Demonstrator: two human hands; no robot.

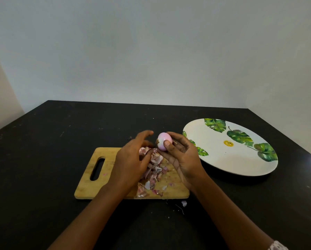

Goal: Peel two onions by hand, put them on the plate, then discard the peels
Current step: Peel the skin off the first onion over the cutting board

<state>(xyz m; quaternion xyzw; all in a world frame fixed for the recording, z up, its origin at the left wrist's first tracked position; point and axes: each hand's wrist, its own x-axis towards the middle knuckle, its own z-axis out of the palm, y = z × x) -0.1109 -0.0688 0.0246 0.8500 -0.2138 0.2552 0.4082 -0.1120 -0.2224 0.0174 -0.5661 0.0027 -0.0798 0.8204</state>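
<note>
While the right grip [183,159] pinches the peeled onion [164,140] at frame centre, lifted clear of scraps | left grip [131,159] loose, holding nothing, above peels [155,166] on board [90,188]; plate [232,159] at right likely next

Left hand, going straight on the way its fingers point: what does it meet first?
Probably the onion held by the right hand, just past the left hand; depth is unclear.

I see the onion [164,141] as pale pink-lilac with a brownish patch at one end. Plate [223,163] white, green leaf prints, small yellow mark. Peels [154,170] pink, white, some reddish-purple. Board [90,188] light tan wood. Table [43,159] matte black, pale specks. Wall [151,51] plain grey-white.
</note>
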